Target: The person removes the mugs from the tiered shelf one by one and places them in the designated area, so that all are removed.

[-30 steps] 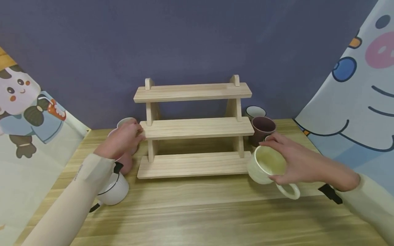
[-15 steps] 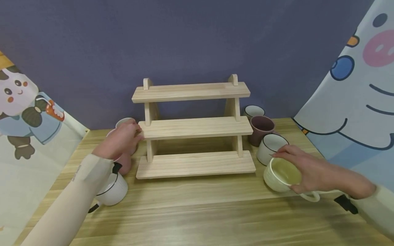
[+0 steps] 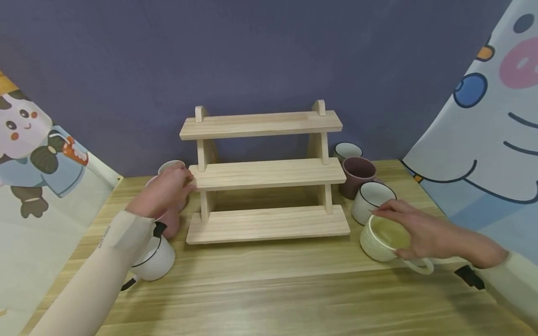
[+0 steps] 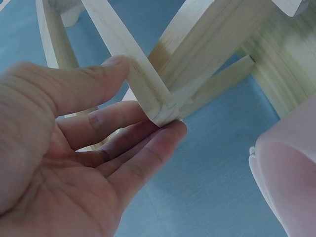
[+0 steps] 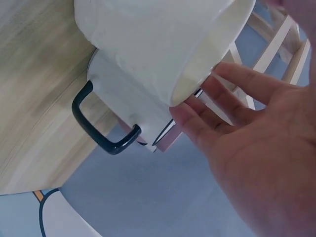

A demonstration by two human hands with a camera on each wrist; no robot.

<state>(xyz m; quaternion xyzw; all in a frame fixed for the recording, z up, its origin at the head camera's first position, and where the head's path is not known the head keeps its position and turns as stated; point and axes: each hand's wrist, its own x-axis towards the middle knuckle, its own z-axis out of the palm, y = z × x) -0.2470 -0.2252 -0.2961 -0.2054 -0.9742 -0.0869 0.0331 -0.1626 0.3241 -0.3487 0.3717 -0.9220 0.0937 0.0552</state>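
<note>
My left hand grips the left end of the middle board of a three-tier wooden shelf. In the left wrist view, thumb and fingers lie on either side of that board end. At the lower right of the shelf, my right hand holds a pale yellow-green mug by its rim, handle toward me. The mug stands close in front of a white mug with a dark rim. In the right wrist view, several fingertips touch the pale mug's rim; its base is out of sight.
Behind the white mug are a mauve mug and another dark-rimmed white mug. Left of the shelf, a pink mug and a white mug with a black handle stand partly under my left arm. A dark blue wall rises behind.
My right hand has carried the pale mug rightward and slightly down, away from the shelf's bottom board, to in front of the white mug. My left hand has stayed on the shelf.
</note>
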